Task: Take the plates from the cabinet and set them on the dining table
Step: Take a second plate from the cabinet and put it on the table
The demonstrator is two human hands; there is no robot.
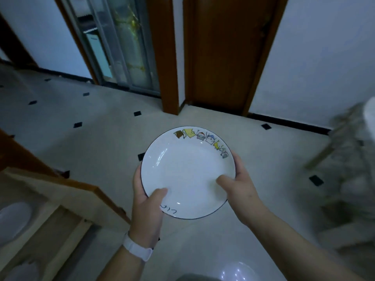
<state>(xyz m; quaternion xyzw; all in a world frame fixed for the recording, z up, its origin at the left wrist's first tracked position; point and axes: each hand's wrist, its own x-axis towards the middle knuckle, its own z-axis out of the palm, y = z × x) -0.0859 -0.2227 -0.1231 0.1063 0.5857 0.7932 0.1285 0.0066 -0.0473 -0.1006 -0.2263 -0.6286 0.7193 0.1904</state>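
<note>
- Head view: we see one round plate held in mid-air over the floor, just near of the frame's centre and well apart from any surface.
- The plate is glossy white ceramic with a thin dark line round its rim and a shallow dished well that catches small highlights.
- A band of little cartoon figures in brown, yellow, grey, red and blue runs along its far-right rim. A few dark handwritten-looking strokes sit on the near-left rim.
- Being a circle, it has no long axis. Its face is turned up towards us, the cartoon band pointing far and right.
- The left hand grips the near-left rim, thumb pressed on the upper face and fingers curled beneath. A white wristband circles that wrist.
- The right hand grips the right rim, thumb laid on the inner face and fingers wrapped round the edge.
- The floor is pale smooth tile with small black diamond insets.
- Far ahead stand a brown wooden door and, to its left, a glass sliding door.
- At near left we see an open wooden cabinet with stored plates inside, blurred.
</note>
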